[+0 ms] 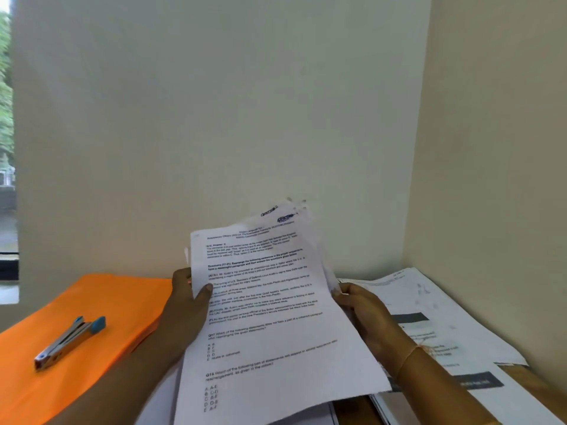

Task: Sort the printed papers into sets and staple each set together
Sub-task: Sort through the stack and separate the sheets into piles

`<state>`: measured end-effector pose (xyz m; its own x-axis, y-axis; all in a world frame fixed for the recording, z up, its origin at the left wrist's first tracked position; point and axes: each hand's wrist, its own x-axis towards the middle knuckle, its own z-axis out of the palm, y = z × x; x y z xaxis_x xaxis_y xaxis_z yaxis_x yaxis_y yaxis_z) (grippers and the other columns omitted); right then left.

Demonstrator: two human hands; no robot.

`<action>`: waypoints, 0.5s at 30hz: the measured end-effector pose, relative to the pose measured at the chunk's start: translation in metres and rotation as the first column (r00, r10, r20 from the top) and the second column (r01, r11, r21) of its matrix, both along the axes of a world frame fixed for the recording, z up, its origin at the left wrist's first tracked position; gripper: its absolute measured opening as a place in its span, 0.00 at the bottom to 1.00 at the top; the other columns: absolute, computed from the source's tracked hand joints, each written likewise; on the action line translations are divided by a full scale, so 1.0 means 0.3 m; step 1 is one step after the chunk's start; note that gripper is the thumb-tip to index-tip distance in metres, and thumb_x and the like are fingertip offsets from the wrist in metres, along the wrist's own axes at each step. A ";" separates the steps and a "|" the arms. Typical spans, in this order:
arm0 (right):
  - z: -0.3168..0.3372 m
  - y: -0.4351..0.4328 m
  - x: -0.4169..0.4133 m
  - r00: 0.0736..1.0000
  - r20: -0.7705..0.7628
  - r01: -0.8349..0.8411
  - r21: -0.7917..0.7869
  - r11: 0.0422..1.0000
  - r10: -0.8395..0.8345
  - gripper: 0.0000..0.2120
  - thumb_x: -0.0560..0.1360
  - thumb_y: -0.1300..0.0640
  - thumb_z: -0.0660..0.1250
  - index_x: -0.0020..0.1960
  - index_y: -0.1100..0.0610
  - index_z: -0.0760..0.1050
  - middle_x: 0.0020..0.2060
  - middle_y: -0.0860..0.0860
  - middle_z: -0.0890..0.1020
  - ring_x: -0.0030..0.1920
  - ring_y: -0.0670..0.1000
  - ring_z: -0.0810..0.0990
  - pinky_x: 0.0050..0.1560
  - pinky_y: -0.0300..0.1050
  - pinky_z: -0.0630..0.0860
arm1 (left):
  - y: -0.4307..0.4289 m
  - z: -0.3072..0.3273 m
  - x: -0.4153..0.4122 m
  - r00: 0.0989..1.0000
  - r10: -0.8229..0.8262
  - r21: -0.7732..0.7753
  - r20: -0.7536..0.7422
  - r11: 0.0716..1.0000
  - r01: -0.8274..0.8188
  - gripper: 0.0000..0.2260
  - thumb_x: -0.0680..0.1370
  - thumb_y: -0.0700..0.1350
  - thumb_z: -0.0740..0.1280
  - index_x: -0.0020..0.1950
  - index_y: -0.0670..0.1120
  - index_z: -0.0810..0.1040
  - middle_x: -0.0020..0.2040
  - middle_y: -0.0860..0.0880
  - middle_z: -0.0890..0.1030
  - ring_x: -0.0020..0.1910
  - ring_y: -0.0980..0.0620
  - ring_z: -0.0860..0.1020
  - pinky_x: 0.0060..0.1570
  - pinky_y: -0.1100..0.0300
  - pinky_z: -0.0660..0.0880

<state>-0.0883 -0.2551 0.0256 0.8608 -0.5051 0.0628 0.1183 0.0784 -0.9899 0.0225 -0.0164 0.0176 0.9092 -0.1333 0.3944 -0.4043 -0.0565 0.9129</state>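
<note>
Left hand (187, 297) and right hand (360, 308) pinching thin printed sheets (264, 302) at both edges, metal stapler (69, 342) on smooth orange folder (101, 302), flat paper pile (429, 308) right.

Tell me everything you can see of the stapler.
The stapler has a silvery metal body and blue plastic tips at its far end, where its arms look slightly apart. It lies diagonally on the orange folder, nose toward the near left. Neither the left hand nor the right hand touches it; both hold papers.
</note>
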 end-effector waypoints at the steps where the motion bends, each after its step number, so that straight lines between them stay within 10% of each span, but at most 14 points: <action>1: -0.003 -0.001 0.003 1.000 -0.007 -0.020 0.003 1.000 0.020 0.04 0.77 0.64 0.63 0.46 0.62 0.76 0.37 0.58 0.82 0.37 0.55 0.78 0.38 0.46 0.75 | -0.002 0.000 0.002 1.000 0.005 0.001 -0.005 1.000 -0.005 0.12 0.81 0.41 0.60 0.63 0.46 0.62 0.54 0.49 0.73 0.46 0.51 0.73 0.34 0.63 0.68; 8: -0.005 0.010 0.004 0.955 0.038 -0.294 0.219 0.930 0.293 0.17 0.77 0.46 0.65 0.60 0.55 0.78 0.57 0.57 0.82 0.58 0.60 0.79 0.64 0.58 0.71 | -0.006 -0.002 0.000 0.988 0.117 -0.022 0.098 0.993 -0.115 0.13 0.78 0.40 0.65 0.59 0.47 0.66 0.52 0.49 0.74 0.48 0.51 0.73 0.35 0.65 0.68; 15: -0.016 -0.012 0.012 0.972 -0.054 -0.229 -0.006 0.973 0.229 0.16 0.75 0.68 0.64 0.63 0.61 0.73 0.55 0.61 0.82 0.57 0.65 0.79 0.60 0.64 0.74 | 0.003 0.001 0.000 0.997 0.069 -0.088 0.045 0.994 -0.065 0.14 0.79 0.44 0.64 0.61 0.48 0.64 0.48 0.47 0.78 0.43 0.51 0.77 0.46 0.51 0.76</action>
<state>-0.0845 -0.2588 0.0208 0.9558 -0.2935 0.0194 0.0465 0.0856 -0.9952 0.0224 -0.0157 0.0180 0.8948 -0.0362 0.4450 -0.4455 -0.0069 0.8952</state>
